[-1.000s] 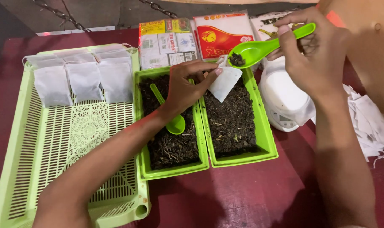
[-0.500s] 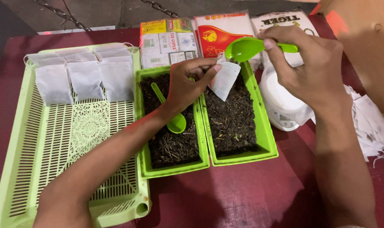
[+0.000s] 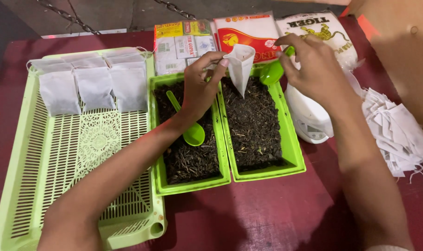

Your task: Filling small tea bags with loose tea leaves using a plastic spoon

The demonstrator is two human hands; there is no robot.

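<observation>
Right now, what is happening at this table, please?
A person is filling small white filter bags with dried dark leaves. The left hand holds an open bag upright above the right-hand green tray of leaves. The right hand holds a green spoon beside the bag, bowl tilted down. A second green spoon lies in the left-hand tray. Filled bags lie in rows on a slotted green tray, and empty bags are piled at the right.

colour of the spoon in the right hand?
Bright green plastic spoon, same green as the two leaf trays; the head view shows it, pinched in the right hand.
</observation>
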